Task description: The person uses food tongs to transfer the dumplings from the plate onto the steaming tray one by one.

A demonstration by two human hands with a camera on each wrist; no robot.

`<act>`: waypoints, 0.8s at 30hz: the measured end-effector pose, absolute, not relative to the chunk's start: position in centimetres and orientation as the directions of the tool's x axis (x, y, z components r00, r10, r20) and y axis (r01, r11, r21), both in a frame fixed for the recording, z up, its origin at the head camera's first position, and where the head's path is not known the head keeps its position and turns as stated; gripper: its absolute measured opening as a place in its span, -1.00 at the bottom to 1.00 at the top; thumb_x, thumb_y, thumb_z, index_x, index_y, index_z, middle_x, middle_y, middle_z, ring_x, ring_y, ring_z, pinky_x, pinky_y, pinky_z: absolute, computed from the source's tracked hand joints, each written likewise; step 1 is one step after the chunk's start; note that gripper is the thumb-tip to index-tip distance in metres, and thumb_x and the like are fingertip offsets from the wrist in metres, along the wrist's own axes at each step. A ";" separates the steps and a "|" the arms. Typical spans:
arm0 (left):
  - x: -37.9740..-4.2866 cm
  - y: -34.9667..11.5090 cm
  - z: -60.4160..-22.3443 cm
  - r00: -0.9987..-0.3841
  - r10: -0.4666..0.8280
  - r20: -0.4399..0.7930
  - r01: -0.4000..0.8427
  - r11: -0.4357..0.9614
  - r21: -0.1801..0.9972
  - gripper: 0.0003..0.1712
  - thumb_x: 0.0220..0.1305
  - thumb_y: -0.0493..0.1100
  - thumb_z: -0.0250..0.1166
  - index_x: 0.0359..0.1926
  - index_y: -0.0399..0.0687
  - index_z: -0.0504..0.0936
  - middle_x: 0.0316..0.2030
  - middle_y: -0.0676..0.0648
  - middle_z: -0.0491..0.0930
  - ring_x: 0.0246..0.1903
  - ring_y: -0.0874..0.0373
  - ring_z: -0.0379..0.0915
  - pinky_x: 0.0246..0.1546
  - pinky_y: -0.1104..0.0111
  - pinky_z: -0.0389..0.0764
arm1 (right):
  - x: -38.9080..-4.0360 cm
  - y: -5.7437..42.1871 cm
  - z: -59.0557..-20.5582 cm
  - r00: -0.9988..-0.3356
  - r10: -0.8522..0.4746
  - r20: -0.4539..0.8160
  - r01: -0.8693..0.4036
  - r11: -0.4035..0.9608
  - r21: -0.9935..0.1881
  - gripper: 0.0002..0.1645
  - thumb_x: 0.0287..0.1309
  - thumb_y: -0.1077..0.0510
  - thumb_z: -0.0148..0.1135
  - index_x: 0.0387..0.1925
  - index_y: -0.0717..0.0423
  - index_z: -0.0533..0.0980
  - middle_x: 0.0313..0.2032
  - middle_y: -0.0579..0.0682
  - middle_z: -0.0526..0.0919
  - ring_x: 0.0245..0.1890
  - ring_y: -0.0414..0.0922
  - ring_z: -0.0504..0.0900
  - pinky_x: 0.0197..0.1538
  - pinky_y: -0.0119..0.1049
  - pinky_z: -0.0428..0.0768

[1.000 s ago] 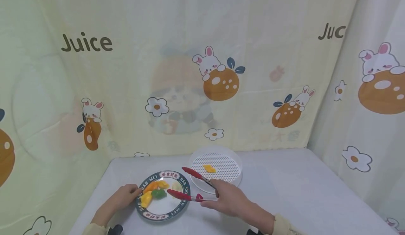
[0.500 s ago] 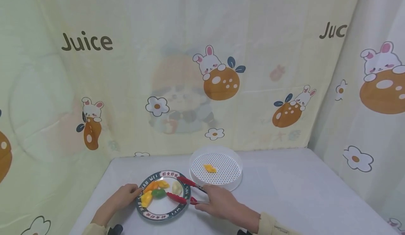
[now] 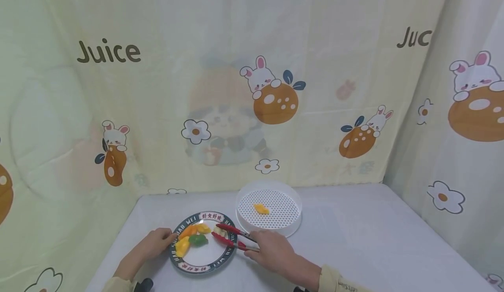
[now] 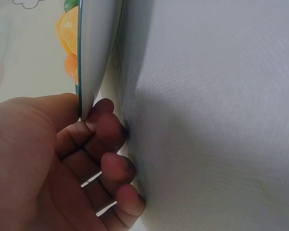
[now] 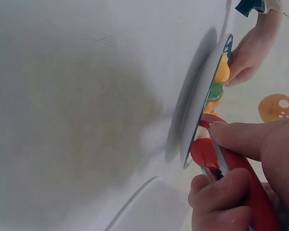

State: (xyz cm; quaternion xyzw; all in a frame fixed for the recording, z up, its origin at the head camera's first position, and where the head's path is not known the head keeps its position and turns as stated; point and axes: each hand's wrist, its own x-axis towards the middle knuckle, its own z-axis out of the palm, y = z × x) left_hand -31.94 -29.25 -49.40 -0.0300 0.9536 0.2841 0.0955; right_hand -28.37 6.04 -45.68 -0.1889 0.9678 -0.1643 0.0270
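Note:
My left hand (image 3: 155, 243) pinches the left rim of a round plate (image 3: 202, 259) with a dark green lettered border; in the left wrist view the thumb (image 4: 62, 108) lies on top and fingers curl beneath. My right hand (image 3: 273, 252) grips red-tipped tongs (image 3: 224, 240), whose two tips straddle a whitish dumpling-shaped piece (image 3: 219, 231) on the plate's right side. Left of it on the plate lie a green piece (image 3: 198, 240), an orange piece (image 3: 189, 231) and yellow pieces (image 3: 182, 247). In the right wrist view the tongs' red handle (image 5: 255, 197) sits between thumb and fingers.
Behind and to the right of the plate stands a round white basket (image 3: 295, 227) with a perforated bottom, holding one yellow piece (image 3: 261, 209). The white table (image 3: 366, 239) meets a printed curtain (image 3: 165, 152) at the back and sides.
The right hand and tongs have moved left and down from beside the basket to over the plate; the tips have drawn closer together around the whitish piece. The left hand stays on the rim.

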 end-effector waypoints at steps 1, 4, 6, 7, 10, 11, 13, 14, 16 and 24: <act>-31.9 -29.3 -49.4 -0.980 -0.004 -0.200 -0.113 0.837 0.536 -0.67 0.50 -0.04 0.10 -0.43 -0.06 0.51 -0.53 -0.03 0.45 -0.46 0.14 0.34 -0.39 0.33 0.36 | -28.4 6.1 -45.7 -0.926 -0.376 0.011 -0.358 0.872 -0.333 -0.51 0.10 -0.22 0.43 -0.05 -0.04 0.62 -0.49 -0.25 0.49 -0.51 -0.26 0.40 -0.47 -0.38 0.35; -32.0 -29.3 -49.4 -0.979 -0.004 -0.203 -0.114 0.837 0.535 -0.68 0.49 -0.04 0.11 -0.43 -0.06 0.51 -0.53 -0.02 0.45 -0.46 0.14 0.33 -0.39 0.34 0.36 | -28.4 6.1 -45.8 -0.925 -0.380 0.013 -0.361 0.867 -0.344 -0.50 0.10 -0.22 0.43 -0.03 -0.03 0.62 -0.48 -0.26 0.51 -0.50 -0.26 0.41 -0.46 -0.38 0.37; -32.0 -29.3 -49.5 -0.979 -0.003 -0.204 -0.114 0.837 0.535 -0.68 0.49 -0.04 0.11 -0.43 -0.06 0.51 -0.53 -0.02 0.45 -0.45 0.14 0.33 -0.39 0.34 0.36 | -28.3 6.2 -45.8 -0.925 -0.380 0.013 -0.360 0.864 -0.351 -0.49 0.11 -0.22 0.42 -0.02 -0.03 0.62 -0.48 -0.26 0.51 -0.51 -0.26 0.41 -0.47 -0.38 0.37; -32.0 -29.3 -49.5 -0.979 -0.002 -0.204 -0.114 0.837 0.535 -0.68 0.49 -0.04 0.11 -0.43 -0.06 0.52 -0.53 -0.02 0.45 -0.45 0.14 0.33 -0.39 0.34 0.36 | -28.3 6.2 -45.7 -0.925 -0.379 0.014 -0.359 0.862 -0.358 -0.48 0.11 -0.23 0.42 -0.01 -0.03 0.62 -0.48 -0.26 0.51 -0.51 -0.26 0.41 -0.47 -0.38 0.37; -32.0 -29.3 -49.5 -0.979 -0.001 -0.206 -0.113 0.838 0.534 -0.68 0.49 -0.04 0.11 -0.43 -0.06 0.52 -0.52 -0.02 0.46 -0.45 0.14 0.34 -0.39 0.34 0.37 | -28.2 6.3 -45.2 -0.927 -0.374 0.024 -0.354 0.854 -0.381 -0.45 0.11 -0.26 0.41 0.03 -0.04 0.62 -0.51 -0.25 0.49 -0.54 -0.26 0.40 -0.50 -0.38 0.35; -32.0 -29.3 -49.5 -0.979 -0.001 -0.205 -0.112 0.839 0.533 -0.68 0.49 -0.04 0.10 -0.43 -0.06 0.52 -0.52 -0.02 0.46 -0.45 0.15 0.34 -0.39 0.34 0.38 | -28.1 6.3 -45.0 -0.928 -0.371 0.028 -0.352 0.851 -0.390 -0.43 0.11 -0.26 0.40 0.04 -0.04 0.62 -0.52 -0.24 0.49 -0.55 -0.26 0.40 -0.52 -0.38 0.34; -32.0 -29.3 -49.4 -0.979 -0.001 -0.205 -0.112 0.839 0.532 -0.67 0.49 -0.03 0.10 -0.43 -0.06 0.52 -0.52 -0.02 0.46 -0.45 0.14 0.34 -0.39 0.33 0.38 | -28.1 6.3 -44.5 -0.929 -0.367 0.038 -0.350 0.845 -0.404 -0.40 0.11 -0.27 0.41 0.07 -0.03 0.61 -0.54 -0.23 0.48 -0.55 -0.25 0.40 -0.53 -0.37 0.33; -32.0 -29.3 -49.4 -0.979 -0.001 -0.204 -0.112 0.840 0.532 -0.67 0.49 -0.03 0.10 -0.43 -0.06 0.52 -0.52 -0.02 0.46 -0.45 0.15 0.34 -0.39 0.33 0.38 | -28.1 6.3 -44.3 -0.929 -0.367 0.042 -0.351 0.843 -0.407 -0.39 0.10 -0.28 0.41 0.07 -0.03 0.61 -0.54 -0.22 0.48 -0.56 -0.25 0.40 -0.53 -0.37 0.33; -32.0 -29.3 -49.4 -0.979 0.000 -0.205 -0.112 0.839 0.532 -0.67 0.50 -0.02 0.10 -0.42 -0.06 0.52 -0.52 -0.02 0.46 -0.45 0.15 0.34 -0.38 0.33 0.39 | -28.0 6.4 -44.0 -0.930 -0.366 0.041 -0.350 0.843 -0.409 -0.38 0.11 -0.28 0.40 0.09 -0.03 0.61 -0.54 -0.22 0.48 -0.56 -0.25 0.40 -0.53 -0.38 0.33; -32.0 -29.3 -49.4 -0.978 0.006 -0.207 -0.108 0.838 0.536 -0.68 0.50 -0.04 0.11 -0.41 -0.07 0.54 -0.52 -0.02 0.46 -0.44 0.14 0.34 -0.38 0.33 0.38 | -27.9 6.7 -44.0 -0.935 -0.355 0.023 -0.330 0.843 -0.425 -0.37 0.12 -0.28 0.39 0.12 -0.04 0.60 -0.56 -0.21 0.48 -0.57 -0.25 0.40 -0.54 -0.37 0.33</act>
